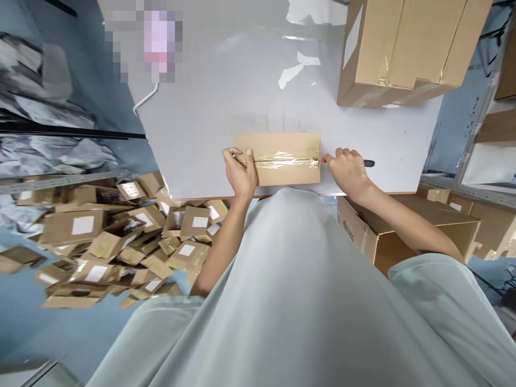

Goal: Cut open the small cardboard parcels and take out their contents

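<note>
A small cardboard box (288,145) lies flat on the grey-white table, with clear shiny tape along its middle seam. My left hand (242,171) grips the box's left end, thumb on the top face and fingers at the left edge. At the other end, my right hand (347,169) is closed around a box cutter (368,163) with a dark handle and a bit of red near the front. The cutter's thin tip points left and meets the taped seam by the box's right edge. How deep the tip sits cannot be made out.
A large taped carton (403,48) stands at the table's back right. White paper scraps (292,72) lie on the table (197,134). Many small cardboard boxes (116,236) are heaped on the floor at left. An open carton (427,215) stands below the table's right edge.
</note>
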{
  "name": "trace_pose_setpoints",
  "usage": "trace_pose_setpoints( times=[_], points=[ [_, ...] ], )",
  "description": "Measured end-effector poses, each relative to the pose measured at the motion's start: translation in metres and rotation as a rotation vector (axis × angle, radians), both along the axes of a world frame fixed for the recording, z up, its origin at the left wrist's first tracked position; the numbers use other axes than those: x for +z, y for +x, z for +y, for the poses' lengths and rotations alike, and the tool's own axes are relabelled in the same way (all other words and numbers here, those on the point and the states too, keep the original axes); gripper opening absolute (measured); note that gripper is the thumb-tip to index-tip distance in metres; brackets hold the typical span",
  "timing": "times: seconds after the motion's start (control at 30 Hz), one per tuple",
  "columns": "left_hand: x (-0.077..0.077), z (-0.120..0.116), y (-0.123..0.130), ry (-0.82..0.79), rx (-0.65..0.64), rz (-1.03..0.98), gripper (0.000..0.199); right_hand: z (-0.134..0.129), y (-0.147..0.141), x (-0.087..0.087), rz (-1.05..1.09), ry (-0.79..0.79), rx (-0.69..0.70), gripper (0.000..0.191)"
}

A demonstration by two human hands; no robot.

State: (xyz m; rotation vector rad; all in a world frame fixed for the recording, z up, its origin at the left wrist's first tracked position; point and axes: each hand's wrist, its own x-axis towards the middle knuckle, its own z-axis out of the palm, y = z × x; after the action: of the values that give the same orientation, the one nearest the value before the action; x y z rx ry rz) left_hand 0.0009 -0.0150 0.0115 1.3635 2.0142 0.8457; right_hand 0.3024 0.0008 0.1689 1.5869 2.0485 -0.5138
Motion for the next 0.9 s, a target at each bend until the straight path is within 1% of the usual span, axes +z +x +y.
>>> trace_pose_setpoints(
  times=[0.1,0.17,0.23,0.3,0.33,0.4,0.47,0.5,0.53,0.6,0.67,0.7,0.73,0.8,0.83,0.9],
  points=[
    [0.001,0.0,0.001,0.002,0.026,0.073,0.036,-0.004,0.008,0.001,-0.015,0.009,0.041,0.046],
    [0.003,0.001,0.003,0.001,0.036,0.105,0.034,-0.006,0.012,0.003,-0.018,-0.001,0.028,0.043],
    [0.005,0.002,0.003,0.015,0.037,0.117,0.034,-0.007,0.021,0.002,-0.027,0.004,-0.02,0.038],
    [0.006,0.003,0.0,0.039,0.041,0.117,0.035,-0.008,0.037,-0.004,-0.025,0.041,-0.107,0.034],
    [0.005,0.004,-0.003,0.049,0.047,0.113,0.036,-0.009,0.048,-0.012,-0.005,0.065,-0.164,0.034],
    [0.004,0.005,-0.013,0.06,0.063,0.101,0.039,-0.01,0.068,-0.034,0.101,0.105,-0.303,0.035],
    [0.001,0.006,-0.026,0.068,0.075,0.082,0.04,-0.013,0.078,-0.066,0.278,0.132,-0.472,0.035],
    [0.0,0.007,-0.033,0.073,0.079,0.072,0.041,-0.015,0.077,-0.084,0.374,0.134,-0.572,0.037],
    [-0.002,0.007,-0.041,0.076,0.084,0.061,0.041,-0.018,0.072,-0.101,0.478,0.13,-0.687,0.041],
    [-0.006,0.008,-0.056,0.072,0.097,0.044,0.042,-0.026,0.047,-0.129,0.714,0.094,-0.904,0.048],
    [-0.01,0.009,-0.073,0.056,0.109,0.043,0.044,-0.035,0.013,-0.145,0.91,0.056,-1.046,0.052],
    [-0.011,0.01,-0.081,0.049,0.113,0.05,0.045,-0.04,-0.005,-0.148,0.976,0.057,-1.078,0.053],
    [-0.013,0.01,-0.088,0.044,0.115,0.057,0.047,-0.044,-0.022,-0.147,1.016,0.079,-1.084,0.054],
    [-0.017,0.011,-0.101,0.038,0.106,0.062,0.049,-0.05,-0.049,-0.139,1.022,0.173,-1.048,0.054],
    [-0.021,0.011,-0.106,0.034,0.093,0.057,0.051,-0.052,-0.057,-0.131,1.002,0.231,-1.015,0.055],
    [-0.031,0.011,-0.108,0.014,0.051,0.034,0.055,-0.055,-0.066,-0.113,0.961,0.337,-0.95,0.055]
  ],
)
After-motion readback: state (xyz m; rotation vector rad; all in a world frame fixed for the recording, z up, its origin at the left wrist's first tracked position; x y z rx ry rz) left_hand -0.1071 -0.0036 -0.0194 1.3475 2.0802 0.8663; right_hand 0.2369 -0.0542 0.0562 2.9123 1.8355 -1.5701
